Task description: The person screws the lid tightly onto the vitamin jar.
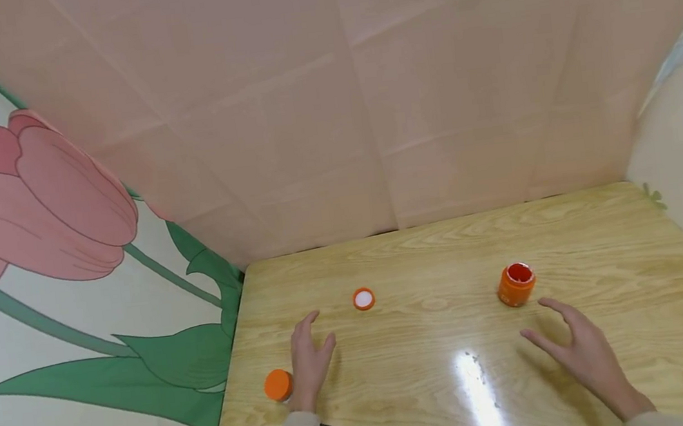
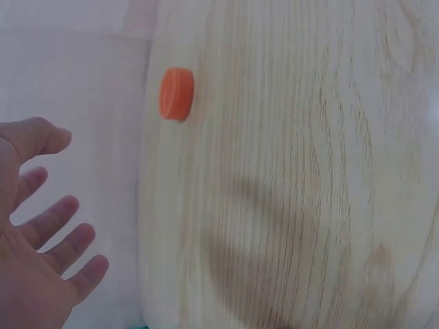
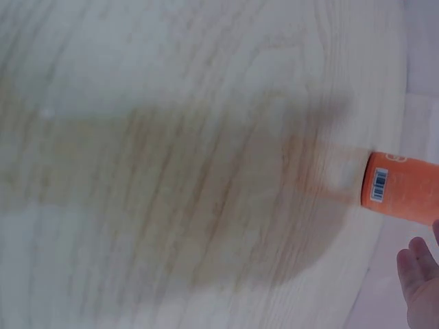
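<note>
Orange jar (image 1: 516, 286) is standing upright and uncovered on the right side of a wood-grain table (image 1: 429, 329), showing a red interior. Just in front of it, the right hand (image 1: 586, 352) is hovering with thumb and fingers spread well apart, holding nothing. Across the table, the left hand (image 1: 310, 363) is also hanging loosely open and empty, between an orange cap (image 1: 364, 299), which is lying white side up, and an orange-topped container (image 1: 278, 385) beside the wrist.
</note>
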A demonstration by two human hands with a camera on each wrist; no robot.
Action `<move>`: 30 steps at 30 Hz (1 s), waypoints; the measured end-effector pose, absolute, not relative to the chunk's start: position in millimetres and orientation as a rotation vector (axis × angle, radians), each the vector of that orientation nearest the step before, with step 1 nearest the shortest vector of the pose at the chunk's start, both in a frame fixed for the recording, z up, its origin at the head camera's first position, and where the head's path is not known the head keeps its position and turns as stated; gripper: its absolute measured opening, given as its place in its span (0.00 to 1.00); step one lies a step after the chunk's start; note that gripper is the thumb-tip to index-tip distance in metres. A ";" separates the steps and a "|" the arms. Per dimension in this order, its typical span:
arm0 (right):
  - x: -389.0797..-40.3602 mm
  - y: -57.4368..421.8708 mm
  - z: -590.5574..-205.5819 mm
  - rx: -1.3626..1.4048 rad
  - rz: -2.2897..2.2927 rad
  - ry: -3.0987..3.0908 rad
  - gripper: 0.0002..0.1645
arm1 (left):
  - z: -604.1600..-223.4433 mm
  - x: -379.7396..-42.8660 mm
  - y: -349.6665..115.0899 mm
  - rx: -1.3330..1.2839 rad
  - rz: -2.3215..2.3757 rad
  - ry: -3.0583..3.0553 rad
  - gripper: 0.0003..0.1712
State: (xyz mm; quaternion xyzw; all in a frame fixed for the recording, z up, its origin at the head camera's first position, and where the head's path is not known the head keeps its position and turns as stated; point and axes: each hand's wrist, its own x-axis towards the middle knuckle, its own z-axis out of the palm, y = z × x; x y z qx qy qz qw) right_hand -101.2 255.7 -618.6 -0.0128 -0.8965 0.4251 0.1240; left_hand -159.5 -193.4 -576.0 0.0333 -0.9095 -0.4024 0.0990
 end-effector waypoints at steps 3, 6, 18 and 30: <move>-105.2 257.2 -616.8 -0.046 1.243 -2.612 0.45 | -578.2 -163.8 -190.1 0.087 -1.217 -2.665 0.30; -109.3 258.4 -616.8 -0.059 1.238 -2.614 0.47 | -580.6 -167.5 -187.5 0.088 -1.238 -2.656 0.30; -123.0 263.9 -616.7 -0.105 1.230 -2.652 0.52 | -588.5 -179.3 -180.5 0.083 -1.279 -2.662 0.30; -139.4 262.2 -612.3 -0.127 1.225 -2.659 0.54 | -609.0 -194.8 -179.4 0.100 -1.348 -2.716 0.32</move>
